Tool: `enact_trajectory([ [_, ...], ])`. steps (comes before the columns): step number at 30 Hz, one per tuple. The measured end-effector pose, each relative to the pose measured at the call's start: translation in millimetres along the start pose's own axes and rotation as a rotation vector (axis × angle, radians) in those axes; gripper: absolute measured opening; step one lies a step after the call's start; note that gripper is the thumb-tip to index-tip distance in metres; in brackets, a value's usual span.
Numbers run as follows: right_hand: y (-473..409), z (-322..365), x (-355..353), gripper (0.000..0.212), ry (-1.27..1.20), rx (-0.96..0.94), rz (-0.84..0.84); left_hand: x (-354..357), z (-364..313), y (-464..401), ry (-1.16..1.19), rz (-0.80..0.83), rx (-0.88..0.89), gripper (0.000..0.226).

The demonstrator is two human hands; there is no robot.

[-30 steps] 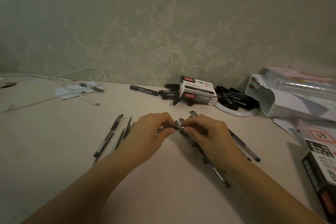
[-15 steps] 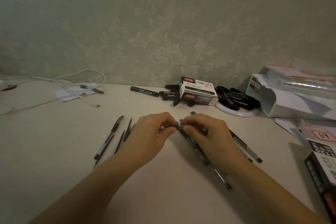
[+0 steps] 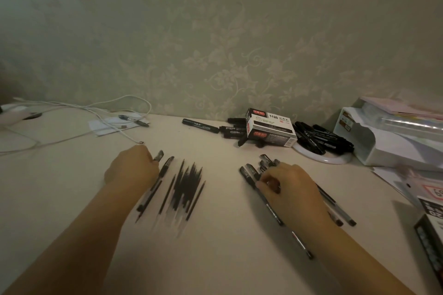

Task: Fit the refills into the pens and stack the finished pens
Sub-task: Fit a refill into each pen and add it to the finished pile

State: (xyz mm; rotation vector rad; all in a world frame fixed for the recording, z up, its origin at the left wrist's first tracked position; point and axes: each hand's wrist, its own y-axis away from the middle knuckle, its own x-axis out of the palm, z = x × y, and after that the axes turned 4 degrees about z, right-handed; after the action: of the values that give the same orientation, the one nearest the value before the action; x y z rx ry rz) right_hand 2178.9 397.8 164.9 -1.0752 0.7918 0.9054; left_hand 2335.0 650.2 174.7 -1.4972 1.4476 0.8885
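Both hands are now apart, where a second ago they were meeting at the table centre over one pen.

Left hand [image 3: 130, 170] is lying on the left group, fingers curled onto a capped pen [image 3: 153, 187]; grip looks closed on it, though the fingertips are hidden. I am reading this as a finished pen being laid on the stack. Its long axis is running near-to-far, cap end pointing away toward the wall, slightly right.

Loose refills [image 3: 185, 189] are lying just right of that, blurred, fanned near-parallel along the same axis, presumably kept within reach.

Right hand [image 3: 287, 189] is resting on the right group of pens [image 3: 251, 175], fingers curled over the barrels; whether it is pinching one I cannot tell. These are slanting far-left to near-right.

Marker box [image 3: 271, 127] is sitting further back on the table [image 3: 227, 258].
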Motion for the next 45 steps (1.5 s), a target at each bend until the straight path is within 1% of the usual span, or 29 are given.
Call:
enact_trajectory([
  [2,1.5,3.3,-0.2,0.012,0.004,0.007,0.016,5.1,1.3,-1.3,-0.027,0.052,0.011,0.014],
  [5,3.4,7.7,2.8,0.018,0.052,0.018,0.052,9.0,0.9,-2.9,-0.041,0.072,0.027,0.018],
  [10,2.4,14.0,4.0,0.022,0.134,0.067,0.086,9.4,0.0,-2.1,-0.054,0.070,0.050,0.024],
  [14,1.8,17.3,5.5,0.026,0.187,0.082,0.088,4.3,-4.8,2.7,-0.068,0.032,0.056,0.024],
  [16,1.2,17.9,6.0,0.023,0.199,0.075,0.085,2.5,-11.9,8.2,-0.011,-0.041,0.107,0.023],
  [18,0.4,18.2,4.9,0.019,0.178,0.076,0.077,3.0,-25.5,19.8,0.135,-0.088,0.195,0.021],
  [19,0.1,18.7,3.7,0.017,0.143,0.081,0.064,5.0,-34.4,27.2,0.221,-0.061,0.237,0.021],
  [21,0.8,20.5,1.6,0.018,0.003,0.091,0.021,11.6,-54.5,44.5,0.427,0.101,0.292,0.025],
  [23,3.1,24.3,0.8,0.019,-0.242,0.102,0.002,21.2,-72.9,63.3,0.676,0.306,0.301,0.028],
  [24,4.6,26.6,1.2,0.020,-0.370,0.104,0.010,25.0,-79.8,71.5,0.772,0.380,0.297,0.028],
  [26,7.2,30.5,3.4,0.021,-0.528,0.089,0.061,29.9,-88.2,82.1,0.908,0.465,0.287,0.026],
  [28,8.1,32.1,4.8,0.020,-0.564,0.054,0.119,30.0,-90.9,85.7,1.007,0.508,0.276,0.024],
  [29,7.4,31.6,5.0,0.020,-0.576,0.036,0.119,28.6,-91.2,85.1,1.020,0.514,0.271,0.024],
  [31,4.8,28.6,4.6,0.019,-0.629,0.039,0.038,24.3,-90.8,82.8,1.004,0.512,0.274,0.026],
  [33,1.7,25.5,2.9,0.020,-0.721,0.099,-0.019,22.4,-89.9,81.7,0.990,0.554,0.303,0.028],
  [35,1.1,24.4,2.2,0.026,-0.852,0.130,0.036,21.2,-90.0,83.3,0.927,0.612,0.379,0.029],
  [36,1.4,23.9,2.4,0.026,-0.905,0.122,0.073,21.0,-90.1,84.3,0.865,0.616,0.445,0.029],
  [38,1.4,22.3,2.4,0.020,-0.950,0.080,0.108,21.1,-89.9,84.9,0.708,0.545,0.596,0.028],
  [40,0.6,20.3,2.4,0.017,-0.983,0.070,0.118,21.0,-88.5,83.1,0.586,0.450,0.698,0.025],
  [43,-1.5,18.3,2.3,0.012,-1.091,0.113,0.118,21.0,-85.9,78.2,0.501,0.377,0.770,0.022],
  [45,-1.6,17.5,2.5,0.008,-1.100,0.119,0.108,21.8,-83.8,75.6,0.448,0.333,0.799,0.022],
])
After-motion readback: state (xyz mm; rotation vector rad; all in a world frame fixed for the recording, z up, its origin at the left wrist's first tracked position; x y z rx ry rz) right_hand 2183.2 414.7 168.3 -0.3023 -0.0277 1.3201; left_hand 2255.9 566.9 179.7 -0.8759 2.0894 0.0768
